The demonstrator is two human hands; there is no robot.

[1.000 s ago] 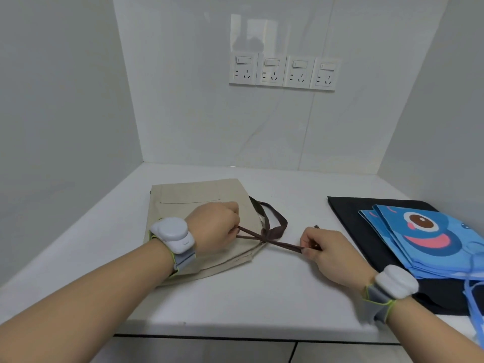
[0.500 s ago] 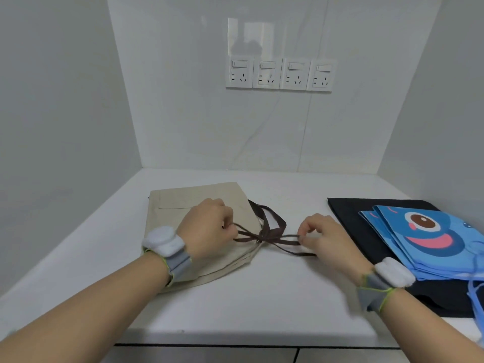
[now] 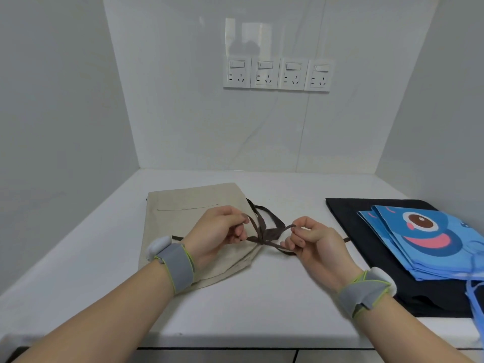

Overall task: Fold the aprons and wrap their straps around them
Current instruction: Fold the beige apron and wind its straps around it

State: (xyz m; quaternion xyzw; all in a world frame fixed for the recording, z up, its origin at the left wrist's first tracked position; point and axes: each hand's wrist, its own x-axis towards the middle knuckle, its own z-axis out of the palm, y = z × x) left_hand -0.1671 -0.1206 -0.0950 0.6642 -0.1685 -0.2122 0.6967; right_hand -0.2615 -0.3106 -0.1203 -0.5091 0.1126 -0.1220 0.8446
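Observation:
A folded beige apron [image 3: 188, 208] lies flat on the white table [image 3: 262, 305], left of centre. Its dark brown straps [image 3: 264, 233] cross in a knot-like bunch just off the apron's right edge. My left hand [image 3: 218, 229] hovers over the apron's right side and pinches one strap end. My right hand [image 3: 311, 241] is just right of the crossing, fingers curled round the other strap. A loop of strap lies behind the crossing.
At the right lies a folded black apron [image 3: 366, 218] with a folded blue cartoon-print apron [image 3: 424, 239] on top, its blue strap [image 3: 474, 302] trailing to the table's front edge. White walls enclose three sides; several wall sockets [image 3: 277, 73] sit at the back.
Both hands have come closer together around the crossed straps, and the stretched strap ends have slackened into a bunch between them.

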